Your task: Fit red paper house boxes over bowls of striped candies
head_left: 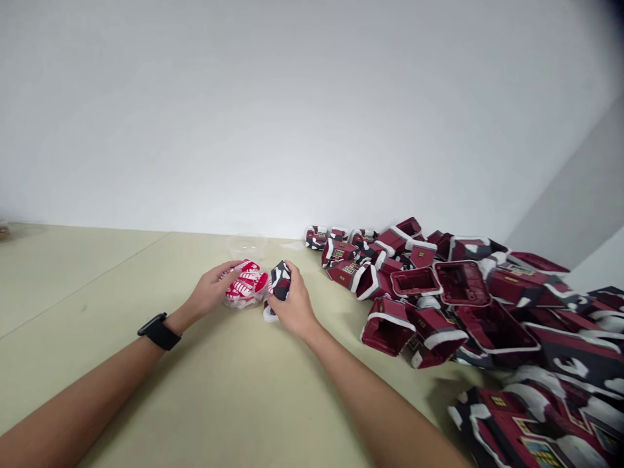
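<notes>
A clear round tub of red-and-white striped pieces stands on the pale table. My left hand rests against the tub's left side, its fingers over the rim and the pieces. Just right of the tub, my right hand grips a small dark house-shaped part with white patches, thumb in front and fingers behind. One striped piece shows between this part and the tub. Beneath the right hand, a white-edged end is visible; whether it belongs to the held part is unclear.
Many maroon hollow house parts with white edges lie heaped along the right side, reaching back to the wall. A clear round lid lies behind the tub on the table. A small brown object sits at the far left edge.
</notes>
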A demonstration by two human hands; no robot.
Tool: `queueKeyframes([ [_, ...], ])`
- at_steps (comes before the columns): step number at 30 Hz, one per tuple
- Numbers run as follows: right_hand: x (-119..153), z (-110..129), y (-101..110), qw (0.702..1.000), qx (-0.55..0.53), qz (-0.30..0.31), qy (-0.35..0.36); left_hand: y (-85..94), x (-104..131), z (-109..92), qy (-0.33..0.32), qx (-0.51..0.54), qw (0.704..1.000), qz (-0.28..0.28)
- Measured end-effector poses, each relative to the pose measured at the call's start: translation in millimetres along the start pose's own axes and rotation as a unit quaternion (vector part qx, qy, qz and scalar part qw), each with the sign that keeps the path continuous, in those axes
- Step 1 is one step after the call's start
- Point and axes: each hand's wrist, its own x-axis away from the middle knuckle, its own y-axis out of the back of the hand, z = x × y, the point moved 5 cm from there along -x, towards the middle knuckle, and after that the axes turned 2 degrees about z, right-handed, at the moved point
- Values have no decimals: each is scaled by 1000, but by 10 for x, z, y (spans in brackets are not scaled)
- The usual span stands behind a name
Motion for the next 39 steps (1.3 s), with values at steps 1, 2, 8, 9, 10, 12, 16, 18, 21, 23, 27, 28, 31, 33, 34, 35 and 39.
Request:
queueKeyframes([
  [1, -18, 8, 34, 1000, 0, -13, -4, 0, -1, -9, -1, -1, 1000, -1],
  [2, -42, 23, 86, 1000, 0, -28, -8, 0, -1, -19, -1, 0, 1000, -2],
  [8, -140, 318, 605, 982, -49, -183, 10, -103, 41, -113, 3, 35, 999, 31],
  [9, -132, 392, 657, 979, -65, -194, 26, -147, 59, -127, 2, 45, 998, 50],
  [10, -119, 466, 684, 977, -81, -195, 43, -196, 79, -140, -1, 56, 996, 70],
  [12, -75, 596, 672, 975, -108, -178, 75, -282, 119, -155, -7, 73, 993, 94],
  [16, 23, 719, 465, 985, -114, -85, 100, -360, 168, -179, -31, 96, 992, 70],
  [18, 56, 716, 354, 990, -88, -39, 106, -373, 180, -200, -43, 102, 992, 62],
  [21, 78, 677, 262, 991, -61, -7, 119, -375, 189, -211, -36, 99, 993, 60],
  [23, 80, 655, 242, 991, -63, -2, 121, -369, 194, -212, -34, 98, 993, 57],
  [27, 85, 614, 237, 994, -72, 3, 87, -368, 198, -191, -24, 121, 991, 47],
  [28, 87, 605, 243, 994, -71, -2, 79, -373, 196, -178, -17, 137, 989, 49],
  [31, 92, 587, 280, 993, -78, -32, 82, -369, 180, -146, -3, 173, 984, 52],
  [33, 93, 577, 302, 991, -88, -48, 89, -327, 162, -145, -10, 155, 987, 34],
  [34, 95, 573, 307, 990, -91, -53, 91, -296, 154, -150, -14, 138, 990, 21],
  [35, 98, 572, 307, 990, -90, -55, 93, -263, 148, -159, -19, 121, 993, 6],
  [39, 129, 616, 258, 990, -51, -48, 124, -176, 145, -217, -48, 77, 995, -32],
])
